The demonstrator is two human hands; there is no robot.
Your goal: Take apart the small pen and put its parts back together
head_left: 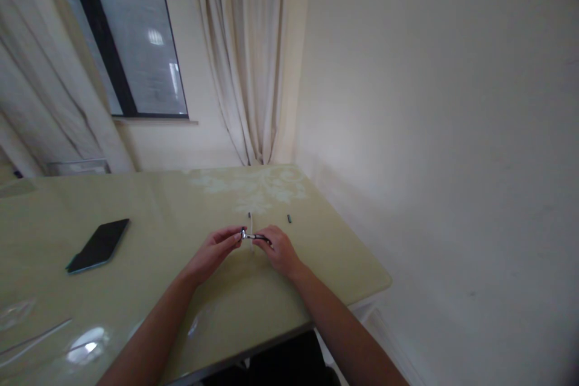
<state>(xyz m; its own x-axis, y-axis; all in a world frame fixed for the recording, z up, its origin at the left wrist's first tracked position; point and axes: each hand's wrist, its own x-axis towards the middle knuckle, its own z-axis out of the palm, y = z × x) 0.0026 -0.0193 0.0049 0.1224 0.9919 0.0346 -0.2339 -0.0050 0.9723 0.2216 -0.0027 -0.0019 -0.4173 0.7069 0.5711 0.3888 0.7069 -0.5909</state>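
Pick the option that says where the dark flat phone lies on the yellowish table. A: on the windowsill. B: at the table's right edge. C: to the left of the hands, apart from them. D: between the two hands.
C: the dark flat phone lies on the yellowish table, well left of the left hand and the right hand, which hold a small dark pen-like object.

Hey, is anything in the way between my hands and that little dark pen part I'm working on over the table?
Nothing visible. Both the left hand and the right hand already pinch the dark pen part at its ends, above the table.
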